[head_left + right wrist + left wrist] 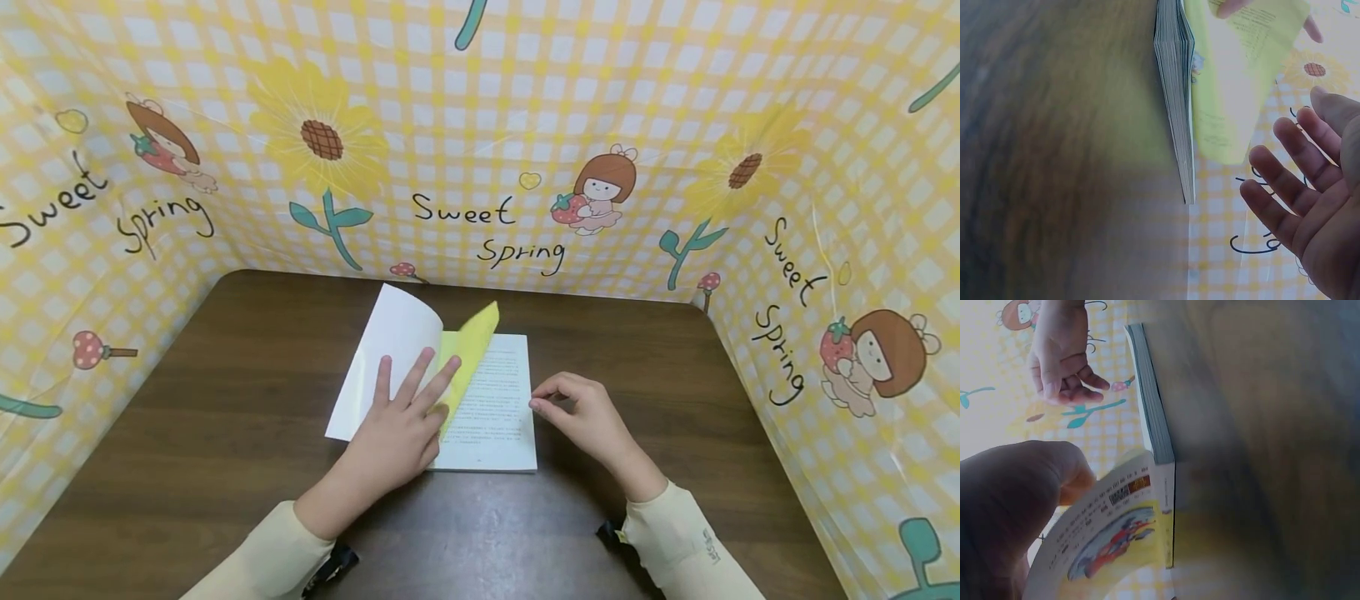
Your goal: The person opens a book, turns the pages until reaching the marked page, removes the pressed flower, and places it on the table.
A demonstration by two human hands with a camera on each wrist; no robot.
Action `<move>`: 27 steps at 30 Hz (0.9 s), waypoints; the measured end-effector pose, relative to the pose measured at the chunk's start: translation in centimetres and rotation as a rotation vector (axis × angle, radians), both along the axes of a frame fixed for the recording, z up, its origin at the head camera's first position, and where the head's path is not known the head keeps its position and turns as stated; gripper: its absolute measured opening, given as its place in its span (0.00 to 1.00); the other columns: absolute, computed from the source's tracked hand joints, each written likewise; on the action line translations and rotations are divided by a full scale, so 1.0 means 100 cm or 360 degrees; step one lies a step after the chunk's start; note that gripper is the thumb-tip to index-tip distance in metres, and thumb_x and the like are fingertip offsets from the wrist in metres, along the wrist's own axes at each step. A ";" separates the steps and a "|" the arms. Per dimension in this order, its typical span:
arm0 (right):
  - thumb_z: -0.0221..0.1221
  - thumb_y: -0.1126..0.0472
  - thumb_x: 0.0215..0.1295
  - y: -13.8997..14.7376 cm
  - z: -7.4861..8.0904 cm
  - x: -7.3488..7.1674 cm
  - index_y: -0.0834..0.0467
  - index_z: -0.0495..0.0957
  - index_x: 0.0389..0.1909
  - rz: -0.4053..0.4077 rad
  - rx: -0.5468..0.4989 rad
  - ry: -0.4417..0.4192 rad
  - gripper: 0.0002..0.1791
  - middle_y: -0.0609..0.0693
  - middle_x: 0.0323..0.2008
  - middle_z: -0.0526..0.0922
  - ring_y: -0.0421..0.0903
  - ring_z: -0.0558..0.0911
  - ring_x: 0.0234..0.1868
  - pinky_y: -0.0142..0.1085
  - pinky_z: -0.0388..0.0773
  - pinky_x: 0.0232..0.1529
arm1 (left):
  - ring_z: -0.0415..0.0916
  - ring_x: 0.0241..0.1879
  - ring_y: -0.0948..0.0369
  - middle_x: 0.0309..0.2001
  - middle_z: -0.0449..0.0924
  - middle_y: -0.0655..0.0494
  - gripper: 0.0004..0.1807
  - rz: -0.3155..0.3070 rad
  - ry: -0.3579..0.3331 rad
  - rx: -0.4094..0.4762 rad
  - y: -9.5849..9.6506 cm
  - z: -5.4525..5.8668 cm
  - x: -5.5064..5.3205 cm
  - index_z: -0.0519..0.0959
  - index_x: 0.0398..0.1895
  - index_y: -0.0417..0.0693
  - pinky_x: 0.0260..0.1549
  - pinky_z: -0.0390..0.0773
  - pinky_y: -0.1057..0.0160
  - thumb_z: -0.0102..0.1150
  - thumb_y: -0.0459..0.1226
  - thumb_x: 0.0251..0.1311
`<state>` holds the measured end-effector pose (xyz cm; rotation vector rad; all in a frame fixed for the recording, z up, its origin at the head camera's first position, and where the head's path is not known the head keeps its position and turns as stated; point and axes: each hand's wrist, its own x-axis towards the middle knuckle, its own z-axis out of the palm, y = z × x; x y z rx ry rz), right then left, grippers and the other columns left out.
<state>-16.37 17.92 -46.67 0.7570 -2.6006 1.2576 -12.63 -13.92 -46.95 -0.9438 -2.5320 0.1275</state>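
Note:
A book (487, 417) lies on the table with its white cover (390, 350) raised and curving to the left. Beside the cover, a yellow leaf (472, 342) stands partly up, and a printed page shows to its right. My left hand (397, 425) is over the cover and the leaf's lower part, its fingers straight and spread. In the left wrist view, the cover's outer face (1116, 531) carries a colored picture and print. My right hand (585, 417), just off the book's right edge, has loosely bent fingers and holds nothing; the right wrist view shows it apart from the book.
The dark wooden table (187, 433) surrounds the book. A yellow checked cloth (465, 125) with flowers and lettering stands as walls at the back and both sides. A dark strap (330, 571) is at the left sleeve's cuff.

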 end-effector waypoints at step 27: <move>0.67 0.49 0.68 0.001 -0.002 -0.001 0.43 0.86 0.38 0.0153 0.0106 -0.0107 0.04 0.34 0.41 0.84 0.37 0.82 0.46 0.46 0.83 0.50 | 0.57 0.76 0.41 0.70 0.73 0.46 0.21 0.0447 -0.0139 -0.0009 -0.012 0.009 -0.003 0.87 0.22 0.52 0.68 0.27 0.23 0.72 0.59 0.53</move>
